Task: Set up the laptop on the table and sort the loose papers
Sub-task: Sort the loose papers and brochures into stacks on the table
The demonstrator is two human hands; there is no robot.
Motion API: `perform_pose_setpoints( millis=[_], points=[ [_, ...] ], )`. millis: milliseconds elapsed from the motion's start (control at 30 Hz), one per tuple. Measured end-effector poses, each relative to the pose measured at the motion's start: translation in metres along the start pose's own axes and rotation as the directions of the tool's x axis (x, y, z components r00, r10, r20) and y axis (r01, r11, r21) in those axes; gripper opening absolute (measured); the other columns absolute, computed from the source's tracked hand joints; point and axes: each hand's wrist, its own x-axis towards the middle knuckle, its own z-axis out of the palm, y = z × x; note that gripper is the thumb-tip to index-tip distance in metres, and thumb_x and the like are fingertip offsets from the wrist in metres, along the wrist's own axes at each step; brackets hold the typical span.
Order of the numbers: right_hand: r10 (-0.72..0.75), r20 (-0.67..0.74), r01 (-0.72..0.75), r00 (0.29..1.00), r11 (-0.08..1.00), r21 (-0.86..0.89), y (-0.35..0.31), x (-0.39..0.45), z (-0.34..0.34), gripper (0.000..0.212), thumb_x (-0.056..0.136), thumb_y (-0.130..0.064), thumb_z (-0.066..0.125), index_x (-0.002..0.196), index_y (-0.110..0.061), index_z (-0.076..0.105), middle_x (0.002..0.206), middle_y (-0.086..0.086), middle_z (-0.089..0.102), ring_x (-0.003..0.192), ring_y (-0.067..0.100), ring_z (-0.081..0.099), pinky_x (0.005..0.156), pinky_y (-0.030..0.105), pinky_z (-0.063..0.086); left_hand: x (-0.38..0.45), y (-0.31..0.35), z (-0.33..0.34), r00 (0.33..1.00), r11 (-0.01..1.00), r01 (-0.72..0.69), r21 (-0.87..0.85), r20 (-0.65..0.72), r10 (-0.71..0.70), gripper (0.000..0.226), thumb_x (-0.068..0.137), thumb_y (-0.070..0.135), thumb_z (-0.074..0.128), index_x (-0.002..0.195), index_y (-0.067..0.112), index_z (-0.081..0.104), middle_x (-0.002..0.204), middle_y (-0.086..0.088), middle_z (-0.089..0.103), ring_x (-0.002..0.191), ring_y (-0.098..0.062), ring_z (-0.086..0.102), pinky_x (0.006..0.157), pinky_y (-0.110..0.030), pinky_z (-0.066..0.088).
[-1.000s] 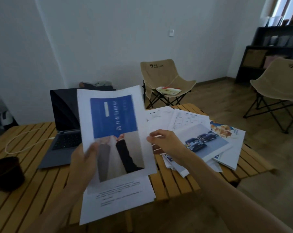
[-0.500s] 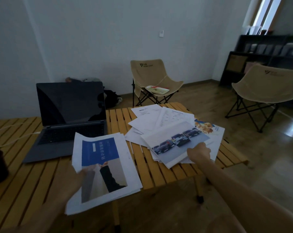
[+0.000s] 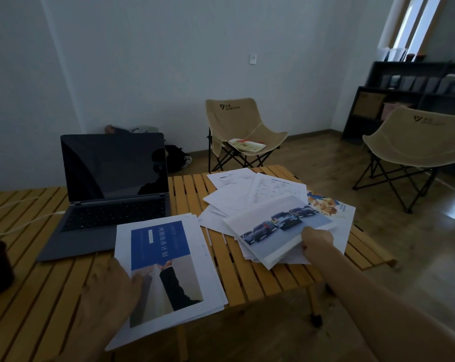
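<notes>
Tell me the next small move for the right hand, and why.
Probably lift the car-photo sheet off the loose pile and carry it to the sorted stack. The right hand already grips its near edge, while the left hand rests on the stack beside the laptop.

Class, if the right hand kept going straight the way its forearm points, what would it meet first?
The right hand already grips the car photo sheet; pushing on, it would probably slide into the loose papers beyond.

Left hand (image 3: 111, 291) lies flat, fingers spread; right hand (image 3: 316, 242) reaches forward, fingers curled
</notes>
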Motion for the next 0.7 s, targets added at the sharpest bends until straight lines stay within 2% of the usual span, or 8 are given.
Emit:
perform_pose_setpoints(
  millis=[67,100,200,300,400,500,600,700],
  points=[
    [-0.043,0.01,0.043,0.999,0.999,-0.008,-0.003,-0.003,-0.002,0.037,0.092,-0.014,0.06,0.125,0.0,0.052,0.102,0.019,0.06,0.086,0.028,0.055,0.063,0.034,0.048,-0.004,0.006,-0.009,0.997,0.998,-0.058,-0.001,-0.056,0.058,0.055,0.081,0.048,0.069,0.111,0.004,0.055,0.107,-0.016,0.061,0.089,-0.027,0.062,0.075,-0.036,0.052],
    [-0.079,-0.022,0.078,0.997,0.996,-0.052,-0.007,0.001,-0.002,0.037,0.092,-0.015,0.059,0.125,0.001,0.053,0.11,0.02,0.061,0.088,0.028,0.055,0.062,0.035,0.048,-0.003,0.005,-0.008,0.992,0.995,-0.103,-0.015,-0.081,0.101,0.053,0.08,0.044,0.073,0.108,0.003,0.055,0.104,-0.017,0.062,0.087,-0.028,0.062,0.072,-0.037,0.052],
    [-0.304,-0.131,0.269,0.944,0.936,-0.228,-0.02,-0.018,-0.006,0.037,0.093,-0.02,0.055,0.121,0.003,0.056,0.113,0.02,0.061,0.094,0.032,0.061,0.079,0.04,0.056,0.001,0.003,-0.006,0.992,0.988,-0.121,-0.094,-0.049,0.116,0.05,0.08,0.039,0.075,0.112,0.007,0.053,0.108,-0.017,0.061,0.091,-0.028,0.062,0.073,-0.036,0.051],
    [-0.522,-0.161,0.462,0.838,0.834,-0.3,-0.039,-0.046,-0.004,0.03,0.096,-0.021,0.053,0.115,0.002,0.055,0.111,0.017,0.059,0.093,0.029,0.06,0.079,0.041,0.054,-0.001,0.003,-0.011,0.99,0.984,-0.121,-0.133,0.052,0.128,0.053,0.09,0.044,0.06,0.132,0.016,0.045,0.131,-0.012,0.053,0.115,-0.026,0.056,0.092,-0.04,0.05],
    [-0.595,0.004,0.594,0.803,0.801,-0.069,-0.054,-0.078,0.004,0.007,0.099,-0.014,0.051,0.096,-0.009,0.054,0.093,0.009,0.057,0.084,0.02,0.061,0.07,0.036,0.056,-0.004,0.003,-0.015,0.962,0.98,-0.186,-0.077,0.189,0.197,0.048,0.098,0.047,0.045,0.141,0.026,0.04,0.146,-0.004,0.041,0.13,-0.022,0.044,0.106,-0.041,0.039],
    [-0.667,0.162,0.636,0.727,0.744,0.206,-0.061,-0.109,0.019,0.009,0.101,-0.01,0.047,0.099,-0.014,0.055,0.096,0.006,0.06,0.086,0.019,0.063,0.069,0.035,0.061,-0.004,0.001,-0.016,0.955,0.971,-0.218,-0.101,0.185,0.233,0.044,0.099,0.045,0.044,0.139,0.025,0.042,0.145,-0.002,0.041,0.13,-0.018,0.042,0.108,-0.037,0.036],
    [-0.652,0.308,0.521,0.692,0.748,0.412,-0.059,-0.125,0.038,0.013,0.1,-0.005,0.045,0.102,-0.009,0.058,0.091,0.009,0.063,0.078,0.022,0.063,0.067,0.036,0.059,0.004,-0.006,-0.013,0.955,0.964,-0.194,-0.181,0.192,0.228,0.043,0.098,0.043,0.048,0.137,0.024,0.048,0.142,-0.003,0.046,0.128,-0.02,0.045,0.108,-0.038,0.039],
    [-0.514,0.507,0.385,0.693,0.857,0.342,-0.034,-0.131,0.073,0.014,0.094,-0.001,0.045,0.098,-0.006,0.058,0.089,0.016,0.064,0.076,0.027,0.064,0.061,0.039,0.06,0.016,-0.015,-0.013,0.971,0.901,-0.123,-0.416,0.136,0.196,0.027,0.098,0.028,0.055,0.12,0.014,0.063,0.119,-0.008,0.062,0.103,-0.022,0.058,0.088,-0.035,0.05]
  ],
)
